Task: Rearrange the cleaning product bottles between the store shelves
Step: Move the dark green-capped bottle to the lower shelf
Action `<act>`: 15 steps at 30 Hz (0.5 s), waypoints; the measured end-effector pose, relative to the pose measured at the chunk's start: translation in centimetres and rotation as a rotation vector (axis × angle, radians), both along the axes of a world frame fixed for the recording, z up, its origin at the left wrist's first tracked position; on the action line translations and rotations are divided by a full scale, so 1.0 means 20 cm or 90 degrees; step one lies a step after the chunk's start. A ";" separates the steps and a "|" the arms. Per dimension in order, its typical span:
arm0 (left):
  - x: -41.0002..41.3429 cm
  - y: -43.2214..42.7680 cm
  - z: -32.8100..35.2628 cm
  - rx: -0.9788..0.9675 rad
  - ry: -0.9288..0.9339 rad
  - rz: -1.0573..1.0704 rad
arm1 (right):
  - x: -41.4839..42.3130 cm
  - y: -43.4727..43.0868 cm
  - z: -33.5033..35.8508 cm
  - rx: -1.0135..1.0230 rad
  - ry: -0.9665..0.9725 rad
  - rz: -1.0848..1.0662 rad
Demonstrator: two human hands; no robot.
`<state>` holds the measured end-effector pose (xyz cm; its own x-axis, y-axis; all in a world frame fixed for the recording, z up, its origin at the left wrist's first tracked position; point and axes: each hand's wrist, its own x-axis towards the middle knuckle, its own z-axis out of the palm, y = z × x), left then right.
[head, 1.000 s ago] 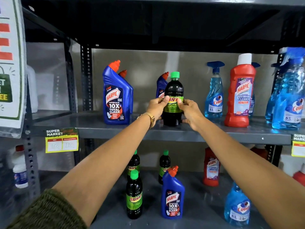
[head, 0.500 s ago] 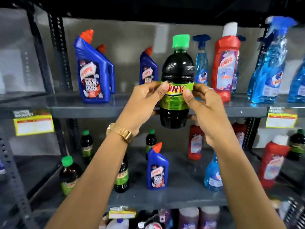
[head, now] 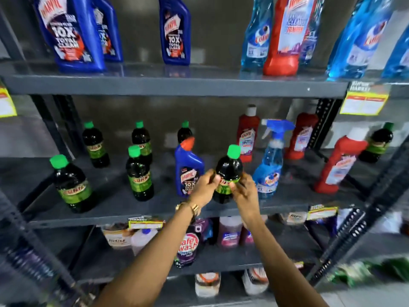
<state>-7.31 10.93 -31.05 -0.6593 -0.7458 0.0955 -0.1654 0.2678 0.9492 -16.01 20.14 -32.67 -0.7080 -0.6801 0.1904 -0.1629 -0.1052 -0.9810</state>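
Note:
A black Sunny bottle (head: 229, 168) with a green cap and green label is held upright between both hands, low over the front of the middle shelf (head: 124, 212). My left hand (head: 204, 185) grips its left side. My right hand (head: 244, 192) grips its right side. It sits between a blue Harpic bottle (head: 188, 171) on its left and a blue Colin spray bottle (head: 271, 165) on its right. Several other Sunny bottles (head: 139, 173) stand further left on the same shelf.
The upper shelf (head: 177, 85) carries blue Harpic bottles (head: 70, 34), Colin sprays (head: 256, 34) and a red Harpic bottle (head: 285, 36). Red Harpic bottles (head: 338, 167) stand at the middle shelf's right. Detergent bottles (head: 188, 244) fill the lower shelf. Yellow price tags (head: 363, 103) hang off shelf edges.
Both hands have carried the Sunny bottle from the upper shelf down to the middle shelf. The view has tilted downward with them.

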 end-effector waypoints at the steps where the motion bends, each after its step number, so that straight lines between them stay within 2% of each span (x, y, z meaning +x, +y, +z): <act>1: -0.04 -0.02 -0.05 0.002 -0.016 0.028 | -0.03 -0.03 -0.05 0.014 -0.003 -0.005; 6: -0.13 -0.06 -0.20 0.010 -0.040 0.090 | -0.13 -0.11 -0.19 0.072 0.031 -0.023; 12: -0.08 -0.02 -0.23 0.010 0.022 0.023 | -0.11 -0.15 -0.18 0.085 0.086 -0.048; 15: 0.06 0.02 -0.28 -0.112 0.092 0.176 | -0.02 -0.11 -0.23 0.051 0.146 -0.197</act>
<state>-6.21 11.42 -36.70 -0.4048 -0.8583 0.3152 -0.1225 0.3925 0.9115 -16.32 17.90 -37.22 -0.8270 -0.4604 0.3227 -0.3908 0.0583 -0.9186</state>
